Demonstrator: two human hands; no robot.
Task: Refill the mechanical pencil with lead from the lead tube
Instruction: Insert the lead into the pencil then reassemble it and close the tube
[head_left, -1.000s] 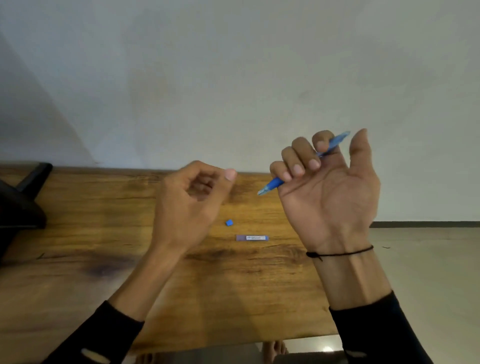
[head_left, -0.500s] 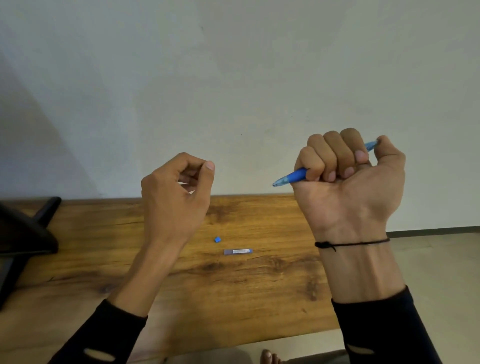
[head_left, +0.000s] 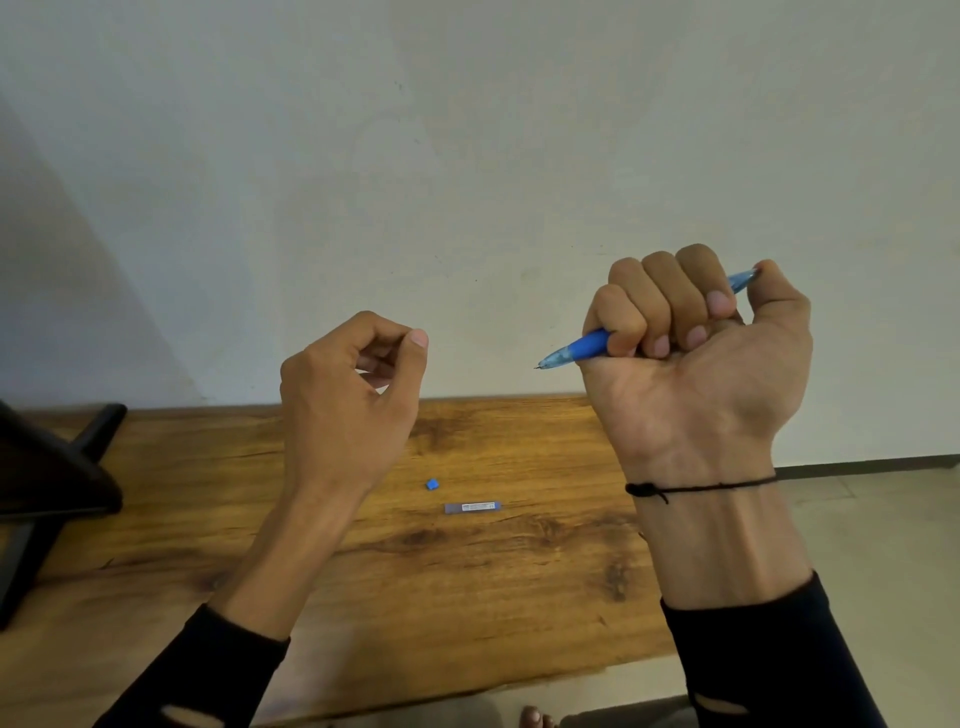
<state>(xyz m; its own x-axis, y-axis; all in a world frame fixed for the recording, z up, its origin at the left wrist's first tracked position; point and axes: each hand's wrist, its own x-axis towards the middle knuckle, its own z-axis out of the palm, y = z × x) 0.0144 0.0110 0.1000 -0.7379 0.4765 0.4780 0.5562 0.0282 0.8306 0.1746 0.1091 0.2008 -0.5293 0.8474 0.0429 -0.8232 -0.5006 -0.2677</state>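
- A pale wall (head_left: 467, 156) fills the upper part of the view.
- A wooden table (head_left: 467, 597) lies below it, its grain running left to right and its far edge against the wall.
- A dark stand (head_left: 47, 467) sits on the table's left end, partly cut off by the frame.
- The right hand (head_left: 696, 364) is raised above the table's far right part, palm toward the camera, all four fingers curled tight into a fist and the thumb pressed on the rear end of what it holds. A thin black cord (head_left: 701, 487) circles its wrist, above a black sleeve.
- The left hand (head_left: 348, 405) is raised over the table's middle, back toward the camera, loosely curled, thumb tip meeting the bent index finger in a pinch. Whether anything thin sits in that pinch cannot be made out.
- The mechanical pencil (head_left: 582, 348), blue, is clamped in the right fist, its tip sticking out to the left and slightly down, pointing toward the left hand, well apart from it.
- The lead tube (head_left: 472, 506) lies flat on the table between the two forearms, touched by neither hand.
- A small blue cap (head_left: 431, 484) lies just beside the tube, on its far left side.
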